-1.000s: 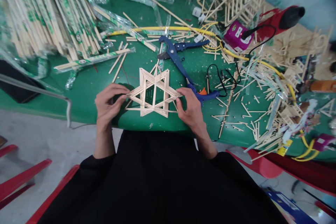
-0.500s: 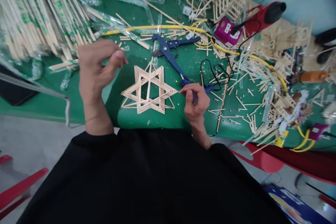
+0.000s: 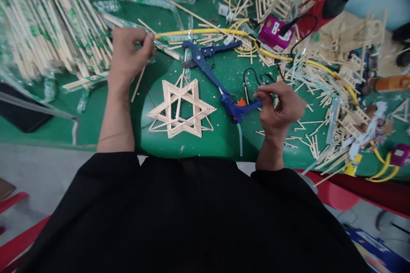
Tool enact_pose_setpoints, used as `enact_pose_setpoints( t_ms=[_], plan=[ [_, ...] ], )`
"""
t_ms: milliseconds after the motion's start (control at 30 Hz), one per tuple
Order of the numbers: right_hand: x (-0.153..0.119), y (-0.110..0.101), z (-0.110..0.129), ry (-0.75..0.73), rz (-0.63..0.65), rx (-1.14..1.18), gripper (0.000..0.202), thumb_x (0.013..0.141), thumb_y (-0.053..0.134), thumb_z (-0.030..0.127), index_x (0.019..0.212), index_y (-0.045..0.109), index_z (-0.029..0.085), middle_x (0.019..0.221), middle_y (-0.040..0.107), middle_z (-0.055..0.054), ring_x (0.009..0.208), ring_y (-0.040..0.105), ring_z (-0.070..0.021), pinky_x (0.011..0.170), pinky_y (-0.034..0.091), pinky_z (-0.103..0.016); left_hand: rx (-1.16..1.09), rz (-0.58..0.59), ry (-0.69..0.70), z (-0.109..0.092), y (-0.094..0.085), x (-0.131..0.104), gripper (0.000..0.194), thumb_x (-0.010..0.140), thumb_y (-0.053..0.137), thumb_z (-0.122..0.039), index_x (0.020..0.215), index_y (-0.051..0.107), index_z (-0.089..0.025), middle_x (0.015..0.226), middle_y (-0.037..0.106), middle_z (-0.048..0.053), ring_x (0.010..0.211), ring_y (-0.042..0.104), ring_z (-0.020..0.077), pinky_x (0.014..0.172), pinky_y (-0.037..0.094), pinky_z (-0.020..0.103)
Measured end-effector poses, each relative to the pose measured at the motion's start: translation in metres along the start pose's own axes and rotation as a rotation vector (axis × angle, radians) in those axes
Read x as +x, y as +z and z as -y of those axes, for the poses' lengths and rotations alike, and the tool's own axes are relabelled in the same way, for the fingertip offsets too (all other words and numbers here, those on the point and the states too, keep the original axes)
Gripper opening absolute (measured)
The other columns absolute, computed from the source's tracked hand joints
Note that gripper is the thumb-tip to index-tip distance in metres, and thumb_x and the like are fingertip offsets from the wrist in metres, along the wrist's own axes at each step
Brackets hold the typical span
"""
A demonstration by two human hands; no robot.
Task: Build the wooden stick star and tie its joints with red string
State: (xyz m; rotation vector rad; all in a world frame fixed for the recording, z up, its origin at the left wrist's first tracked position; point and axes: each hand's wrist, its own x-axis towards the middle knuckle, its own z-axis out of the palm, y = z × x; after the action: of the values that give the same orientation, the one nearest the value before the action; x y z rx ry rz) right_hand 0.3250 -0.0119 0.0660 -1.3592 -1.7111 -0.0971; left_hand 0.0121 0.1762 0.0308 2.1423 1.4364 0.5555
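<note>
Head view, left hand [image 3: 130,53] pinching stick [image 3: 166,51], star frame [image 3: 181,108] on table [image 3: 105,106]

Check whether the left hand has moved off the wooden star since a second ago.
Yes. The left hand has left the wooden star and gone up the table toward the wrapped chopsticks.

Pale wooden star [image 3: 181,108], green table [image 3: 105,106], blue glue gun [image 3: 238,108] with orange trigger, magenta box [image 3: 275,32], black sleeves [image 3: 192,217].

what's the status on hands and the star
Left hand pinching a stick by the pile. Right hand at the glue gun. Star flat on table, untouched.
</note>
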Motion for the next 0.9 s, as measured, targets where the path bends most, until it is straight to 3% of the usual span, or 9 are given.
enact_pose_setpoints(
  t_ms=[67,233,367,467,633,900],
  plan=[
    [-0.001,0.006,-0.004,0.053,0.034,-0.014,0.006,0.099,0.065,0.028,0.101,0.07,0.03,0.08,0.077,0.001,0.074,0.075,-0.0187,0.068,0.062,-0.036,-0.013,-0.055,-0.038,0.009,0.006,0.002,0.052,0.101,0.031,-0.054,0.064,0.051,-0.022,0.067,0.052,0.0,0.069,0.045,0.012,0.082,0.041,0.031],
    [-0.022,0.027,-0.018,0.215,0.03,0.176,0.025,0.107,0.048,0.03,0.126,0.063,0.029,0.093,0.08,0.001,0.082,0.079,-0.0142,0.074,0.069,-0.031,0.006,-0.024,-0.04,0.022,0.015,0.007,0.053,0.099,0.035,-0.057,0.066,0.056,-0.021,0.062,0.05,-0.003,0.063,0.042,0.0111,0.07,0.038,0.03],
    [-0.032,0.033,-0.033,0.169,0.032,0.172,0.018,0.104,0.054,0.027,0.116,0.068,0.027,0.088,0.079,0.004,0.073,0.079,-0.0122,0.064,0.066,-0.024,0.09,0.044,0.03,0.022,0.013,0.008,0.057,0.1,0.033,-0.062,0.066,0.053,-0.022,0.065,0.047,-0.001,0.068,0.041,0.0125,0.072,0.037,0.03],
    [-0.034,0.029,-0.035,0.14,-0.015,0.138,0.013,0.102,0.059,0.029,0.106,0.071,0.026,0.08,0.078,0.005,0.068,0.078,-0.0124,0.059,0.061,-0.022,0.167,0.096,0.099,0.018,0.011,0.006,0.057,0.099,0.035,-0.066,0.063,0.04,-0.023,0.067,0.038,0.0,0.069,0.034,0.0144,0.075,0.036,0.031],
    [-0.03,0.021,-0.024,-0.017,-0.103,-0.064,0.028,0.106,0.05,0.031,0.088,0.069,0.024,0.052,0.063,0.008,0.05,0.068,-0.0099,0.051,0.048,-0.022,0.241,0.148,0.16,0.011,0.008,0.002,0.053,0.102,0.027,-0.059,0.064,0.027,-0.024,0.07,0.033,0.0,0.068,0.03,0.0152,0.073,0.032,0.033],
    [-0.026,0.021,-0.018,-0.128,0.007,-0.169,0.033,0.103,0.048,0.021,0.073,0.061,0.022,0.053,0.064,0.007,0.05,0.065,-0.0083,0.051,0.046,-0.021,0.297,0.182,0.192,0.009,0.01,0.0,0.043,0.101,0.033,-0.043,0.064,0.024,-0.024,0.069,0.031,0.0,0.068,0.032,0.0154,0.075,0.034,0.034]
  ],
)
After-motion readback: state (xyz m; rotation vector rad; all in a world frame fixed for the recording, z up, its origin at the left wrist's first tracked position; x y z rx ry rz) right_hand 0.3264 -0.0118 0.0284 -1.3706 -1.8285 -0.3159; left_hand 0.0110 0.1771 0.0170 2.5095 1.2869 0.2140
